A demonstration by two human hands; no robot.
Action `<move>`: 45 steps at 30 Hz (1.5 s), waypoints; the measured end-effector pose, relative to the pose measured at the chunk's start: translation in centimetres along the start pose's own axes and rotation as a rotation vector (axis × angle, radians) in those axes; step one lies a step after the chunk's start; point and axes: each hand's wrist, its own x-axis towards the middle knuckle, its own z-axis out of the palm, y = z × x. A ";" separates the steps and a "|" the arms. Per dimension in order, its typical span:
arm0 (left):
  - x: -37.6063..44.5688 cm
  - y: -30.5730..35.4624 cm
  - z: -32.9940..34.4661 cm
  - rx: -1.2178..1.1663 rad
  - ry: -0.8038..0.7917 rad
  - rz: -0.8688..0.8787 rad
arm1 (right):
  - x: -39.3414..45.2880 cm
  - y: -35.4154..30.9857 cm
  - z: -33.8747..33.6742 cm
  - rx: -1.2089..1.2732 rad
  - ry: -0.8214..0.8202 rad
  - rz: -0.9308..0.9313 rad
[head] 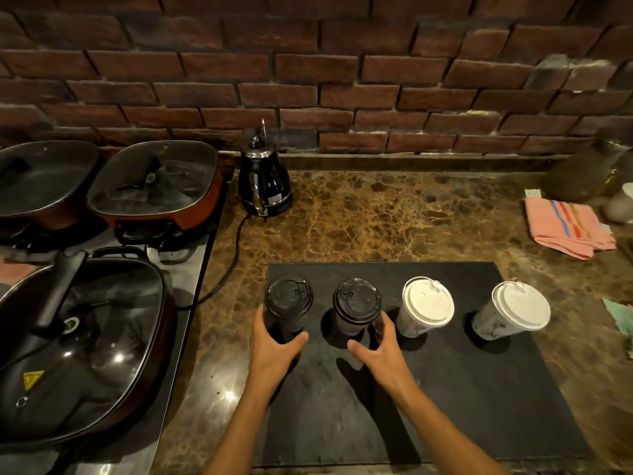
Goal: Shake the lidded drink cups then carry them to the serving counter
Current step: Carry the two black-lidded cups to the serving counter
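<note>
Black slate mat (479, 389) on the marbled tabletop (394, 217) carries four lidded cups in a row. Left hand (270, 341) wraps its fingers around the leftmost black cup (288, 306). Right hand (380, 347) cups the second black cup (356, 308), fingers spread, contact unclear. Two white cups (426, 305) stand rightward.

Left hand (274, 341) apparently cups one black cup (288, 308); right hand (376, 347) nears another (356, 311).
</note>
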 end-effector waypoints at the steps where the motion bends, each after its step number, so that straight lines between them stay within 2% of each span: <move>1: 0.3 0.3 0.1 -0.039 -0.011 0.007 | 0.5 -0.1 0.0 0.011 -0.006 -0.024; 5: 1.8 0.6 0.5 -0.113 -0.041 0.031 | 2.5 -0.6 0.3 0.041 -0.045 -0.088; 8: 2.9 0.5 1.0 -0.118 -0.007 0.036 | 4.1 -0.9 0.3 0.054 -0.049 -0.118; 15: 3.5 2.0 2.3 -0.142 0.030 0.025 | 6.0 -0.8 0.1 0.100 -0.060 -0.101; 29: 1.8 4.2 0.6 -0.185 0.076 0.128 | 4.6 -3.9 0.1 0.117 -0.080 -0.215; 33: -0.3 5.4 -1.0 -0.222 0.131 0.187 | 3.2 -5.3 0.6 0.115 -0.110 -0.285; 38: -4.0 6.5 -2.5 -0.283 0.234 0.172 | 1.2 -7.4 0.9 0.138 -0.217 -0.361; 45: -12.1 6.8 -2.4 -0.300 0.468 0.145 | -2.0 -8.7 -0.4 0.126 -0.451 -0.466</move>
